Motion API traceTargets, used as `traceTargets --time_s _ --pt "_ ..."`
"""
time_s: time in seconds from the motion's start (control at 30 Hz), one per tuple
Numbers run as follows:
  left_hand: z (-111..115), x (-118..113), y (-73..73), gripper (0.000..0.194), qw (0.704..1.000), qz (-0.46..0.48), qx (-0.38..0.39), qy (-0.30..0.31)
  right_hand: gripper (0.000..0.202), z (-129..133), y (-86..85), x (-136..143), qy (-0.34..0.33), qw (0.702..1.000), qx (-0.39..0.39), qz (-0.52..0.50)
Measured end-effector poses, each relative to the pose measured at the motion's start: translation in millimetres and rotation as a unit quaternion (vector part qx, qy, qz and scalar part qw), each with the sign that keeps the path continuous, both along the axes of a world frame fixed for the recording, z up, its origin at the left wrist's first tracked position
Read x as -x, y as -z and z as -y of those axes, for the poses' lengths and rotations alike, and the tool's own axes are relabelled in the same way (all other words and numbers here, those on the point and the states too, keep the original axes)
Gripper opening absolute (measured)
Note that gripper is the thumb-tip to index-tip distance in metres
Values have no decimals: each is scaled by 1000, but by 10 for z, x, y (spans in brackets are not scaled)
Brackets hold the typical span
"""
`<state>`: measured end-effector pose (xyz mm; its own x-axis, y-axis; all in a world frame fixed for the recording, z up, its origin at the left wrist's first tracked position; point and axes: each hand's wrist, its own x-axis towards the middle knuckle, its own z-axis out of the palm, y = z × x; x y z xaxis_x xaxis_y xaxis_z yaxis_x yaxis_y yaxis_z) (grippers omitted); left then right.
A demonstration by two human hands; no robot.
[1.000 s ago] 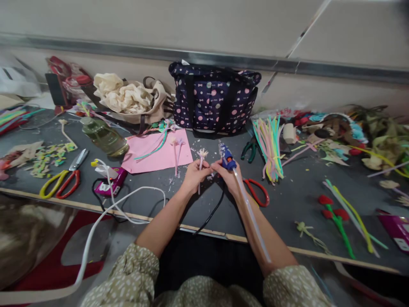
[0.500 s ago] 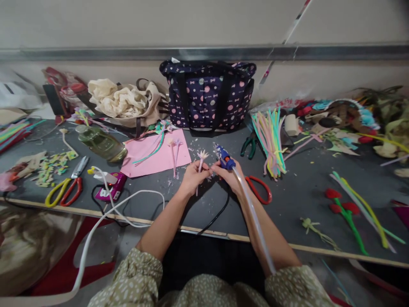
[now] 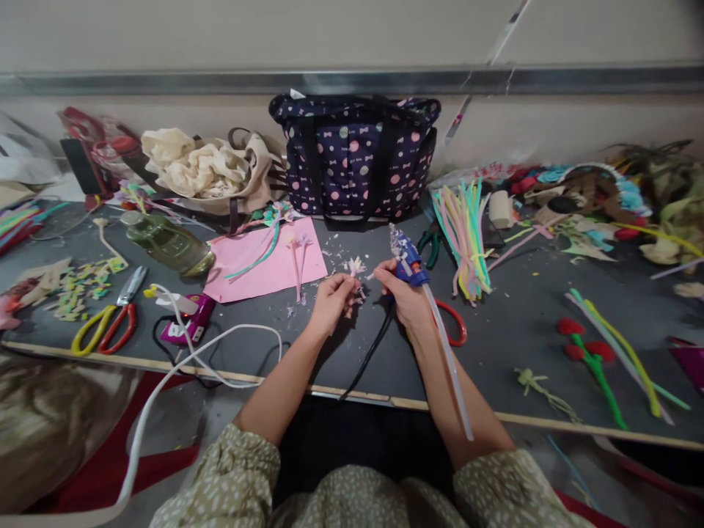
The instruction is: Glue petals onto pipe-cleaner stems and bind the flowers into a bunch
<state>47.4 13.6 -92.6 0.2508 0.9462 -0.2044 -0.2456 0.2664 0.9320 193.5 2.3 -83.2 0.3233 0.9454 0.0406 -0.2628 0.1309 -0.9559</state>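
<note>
Landmark: pink sheet (image 3: 256,275)
Your left hand (image 3: 331,299), right of sheet, pinched closed on pale flower (image 3: 356,267)
Your right hand (image 3: 408,297), farther right of sheet, wrapped round blue glue gun (image 3: 410,258); fingertips seem to pinch small pale piece (image 3: 371,276), just beside flower
Step, judged: fine fingertip work by petals
Next move, judged: calls for steady left pinch, gun tip clear of your fingers

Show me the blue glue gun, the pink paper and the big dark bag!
Blue glue gun (image 3: 412,268): head view, on its body.
Pink paper (image 3: 247,286): head view, lower part.
Dark bag (image 3: 352,158): head view, front.
</note>
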Motion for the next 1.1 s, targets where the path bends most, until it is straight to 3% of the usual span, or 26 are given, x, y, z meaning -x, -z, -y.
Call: traceTargets --time_s 0.23,0.37,0.47,0.6,0.77,0.93,1.1 --pt "9 -6 41 26 998 -55 -39 -5 27 -7 -28 19 21 1000 -7 -12" --pt "20 2 58 20 989 -104 -101 -13 27 -6 -31 36 24 1000 -12 -3" --pt "40 12 47 19 970 -174 -166 -34 28 -1 -44 40 20 999 -23 -10" --pt "77 17 10 19 917 -277 -278 -68 31 9 -74 48 20 999 -30 -13" --pt "112 7 -25 17 867 -330 -365 -76 32 23 -100 68 26 999 -34 3" --pt "132 0 -24 16 852 -338 -395 -70 32 32 -102 74 22 999 -34 22" --pt "143 -7 -32 18 856 -333 -389 -70 30 36 -84 64 20 997 -48 52"
